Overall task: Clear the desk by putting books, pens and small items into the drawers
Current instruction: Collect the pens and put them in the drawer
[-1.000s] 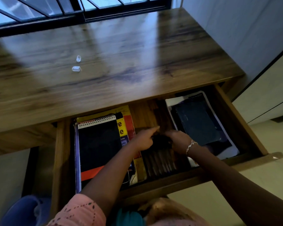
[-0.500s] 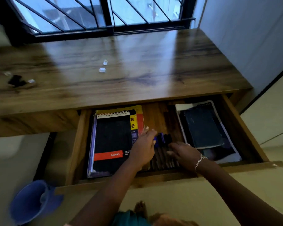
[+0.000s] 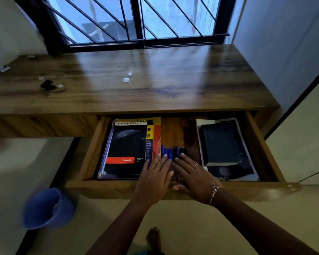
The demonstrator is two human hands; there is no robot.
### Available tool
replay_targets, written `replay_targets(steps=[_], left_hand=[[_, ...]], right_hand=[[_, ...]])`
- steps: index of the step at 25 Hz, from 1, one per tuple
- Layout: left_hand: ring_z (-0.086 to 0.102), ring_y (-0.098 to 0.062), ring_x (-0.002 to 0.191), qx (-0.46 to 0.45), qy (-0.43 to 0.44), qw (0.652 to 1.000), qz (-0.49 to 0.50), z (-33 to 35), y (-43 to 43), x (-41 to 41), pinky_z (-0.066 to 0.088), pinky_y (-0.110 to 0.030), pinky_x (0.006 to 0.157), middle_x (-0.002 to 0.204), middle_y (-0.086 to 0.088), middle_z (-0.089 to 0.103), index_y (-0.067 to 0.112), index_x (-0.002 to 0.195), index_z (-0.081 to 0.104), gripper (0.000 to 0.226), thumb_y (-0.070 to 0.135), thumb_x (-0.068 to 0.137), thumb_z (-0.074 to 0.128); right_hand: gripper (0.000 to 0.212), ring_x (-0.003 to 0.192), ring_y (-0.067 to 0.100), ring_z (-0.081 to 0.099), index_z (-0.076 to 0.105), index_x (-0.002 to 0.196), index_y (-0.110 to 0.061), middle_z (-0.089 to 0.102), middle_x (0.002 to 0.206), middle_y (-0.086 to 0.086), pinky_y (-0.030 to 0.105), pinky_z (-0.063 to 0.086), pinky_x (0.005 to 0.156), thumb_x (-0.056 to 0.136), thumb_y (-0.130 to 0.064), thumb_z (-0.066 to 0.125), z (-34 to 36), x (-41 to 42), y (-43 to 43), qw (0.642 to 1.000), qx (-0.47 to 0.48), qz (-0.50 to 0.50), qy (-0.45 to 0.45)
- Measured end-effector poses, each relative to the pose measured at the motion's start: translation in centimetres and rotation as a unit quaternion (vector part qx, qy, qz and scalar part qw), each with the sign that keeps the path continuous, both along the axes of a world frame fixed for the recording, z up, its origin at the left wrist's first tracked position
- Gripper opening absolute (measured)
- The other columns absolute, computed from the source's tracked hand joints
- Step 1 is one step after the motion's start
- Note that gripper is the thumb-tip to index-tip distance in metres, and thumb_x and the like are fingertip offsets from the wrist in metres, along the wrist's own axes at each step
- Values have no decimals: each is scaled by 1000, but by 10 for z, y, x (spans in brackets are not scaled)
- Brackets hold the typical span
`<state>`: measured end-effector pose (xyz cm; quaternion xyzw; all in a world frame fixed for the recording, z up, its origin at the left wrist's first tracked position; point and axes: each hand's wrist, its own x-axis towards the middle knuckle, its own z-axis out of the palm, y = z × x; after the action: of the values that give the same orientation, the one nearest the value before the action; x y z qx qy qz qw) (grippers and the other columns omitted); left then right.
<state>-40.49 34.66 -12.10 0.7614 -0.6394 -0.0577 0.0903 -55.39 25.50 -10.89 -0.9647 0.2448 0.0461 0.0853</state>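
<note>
**Both hands flat on the pens in the open drawer**

The desk (image 3: 155, 85) runs under a barred window (image 3: 136, 19), its top mostly bare. The drawer (image 3: 173, 190) is pulled out from under the desk's front edge, at its right end. A blue bucket (image 3: 48, 208) stands on the floor below the drawer's left front corner.

On the drawer's left side lies a stack of books, a black spiral pad (image 3: 125, 153) on top of a yellow book (image 3: 155, 129). On its right side a dark book (image 3: 221, 144) lies on a larger magazine (image 3: 247, 162). Between the two stacks, a row of pens (image 3: 173, 151), blue and dark caps pointing to the back, lies side by side on the drawer floor.

The left hand (image 3: 155, 179) and right hand (image 3: 193, 179) are both open, palms down, fingers spread over the near ends of the pens, gripping nothing.

Two small clear bits (image 3: 127, 77) lie near the middle of the desk; a small black item (image 3: 47, 84) sits near its left end.
</note>
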Motion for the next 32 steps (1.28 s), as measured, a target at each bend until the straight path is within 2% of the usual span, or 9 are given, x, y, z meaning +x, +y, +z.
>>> replay_targets(steps=[2,5,8,11,16,20,24,29,32], left_hand=[[37,-19,136,-3,-25,999,-35,-2,10,-1,37,-49,106,140,-4,50,15,133,49,55,45,95,24],[21,-20,143,3,-40,996,-74,-6,13,4,23,-51,113,151,-4,32,15,143,34,68,59,93,19],[10,-22,145,24,-73,994,-72,-4,5,9,18,-53,114,155,-6,20,16,147,23,80,68,88,7],[-10,-22,145,20,-77,995,-67,-6,-7,15,-1,-50,116,158,-5,-5,22,149,1,83,73,83,1],[20,-31,142,-10,-98,994,-54,-5,-34,30,22,-53,112,154,-14,20,15,149,10,77,66,91,12],[15,-29,144,-43,-99,991,-72,-6,-60,45,15,-45,111,155,-16,19,10,149,12,77,63,93,15],[12,-26,144,-54,-111,989,-79,-7,-94,62,15,-44,110,155,-15,20,8,148,19,76,61,94,17],[14,-28,143,-92,-125,984,-82,-6,-138,84,14,-47,111,153,-17,24,5,146,22,78,59,91,31],[18,-31,141,-90,-132,983,-87,-4,-164,98,18,-49,108,149,-20,30,4,144,26,80,60,87,34]], right_hand=[[79,128,25,42,48,129,-14,56,132,8,38,40,98,86,-70,12,-5,-2,-2,1000,-6,-11,21],[87,127,26,41,41,131,-12,56,132,10,38,41,96,73,-74,25,-11,3,-2,999,-33,-6,10],[93,126,29,47,39,132,-12,54,134,12,41,37,98,67,-77,27,-15,6,-9,997,-69,-21,-3],[94,126,30,48,39,133,-13,53,135,12,44,36,99,66,-77,26,-13,12,-19,996,-82,-37,0],[96,131,28,42,35,137,-13,48,140,13,44,33,102,67,-79,27,-11,26,-45,994,-100,-40,-6],[95,138,26,22,34,139,-12,43,143,12,40,30,108,71,-78,28,-8,38,-73,991,-129,-27,-30],[96,144,24,-7,25,143,-10,27,149,14,39,7,115,74,-76,32,-9,56,-106,988,-147,-25,-50],[106,144,27,-4,4,148,-12,27,150,15,42,7,113,71,-77,38,-11,79,-148,985,-157,-45,-61],[118,141,32,13,1,148,-10,24,150,16,45,10,111,63,-84,35,-10,93,-176,983,-152,-79,-65]])
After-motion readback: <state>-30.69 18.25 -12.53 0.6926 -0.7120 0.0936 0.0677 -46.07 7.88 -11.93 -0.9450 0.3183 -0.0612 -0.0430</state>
